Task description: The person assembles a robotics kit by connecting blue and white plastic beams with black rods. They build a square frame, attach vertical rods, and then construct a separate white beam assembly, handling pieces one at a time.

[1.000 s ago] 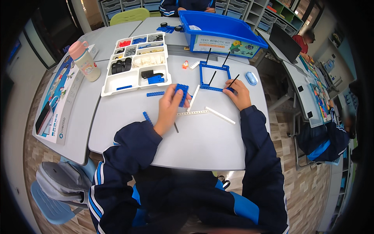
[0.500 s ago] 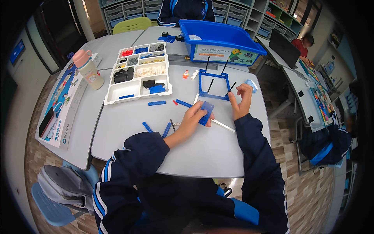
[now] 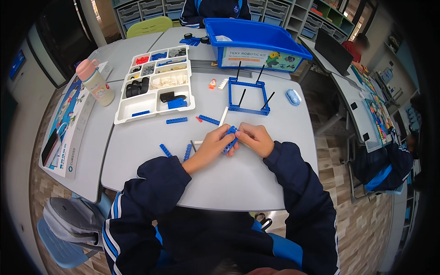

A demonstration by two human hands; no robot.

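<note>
Low over the near middle of the table, my left hand [image 3: 213,144] grips a blue building-block piece [image 3: 230,141] with holes. My right hand [image 3: 256,139] meets it at the upper end, thumb and fingers pinched there; part of the piece is hidden by my fingers. Beyond my hands stands a square blue frame [image 3: 247,109] of beams, with several thin black axles [image 3: 242,97] sticking up from it. Close to my left hand lie a white beam [image 3: 223,117], a blue beam [image 3: 209,119], a small red piece [image 3: 199,119] and a dark axle [image 3: 193,146].
A white sorting tray [image 3: 151,118] of parts sits left, near loose blue beams [image 3: 177,120]. Behind the frame is a blue bin [image 3: 300,51]. A small figure [image 3: 212,84], a blue-white oval case [image 3: 293,96], a bottle [image 3: 97,87] and a flat box [image 3: 71,158] surround the work. Someone sits opposite.
My right hand has come away from the frame's axle, moving left and nearer to me, and now closes on the blue piece. My left hand has turned the piece and lowered it slightly.
</note>
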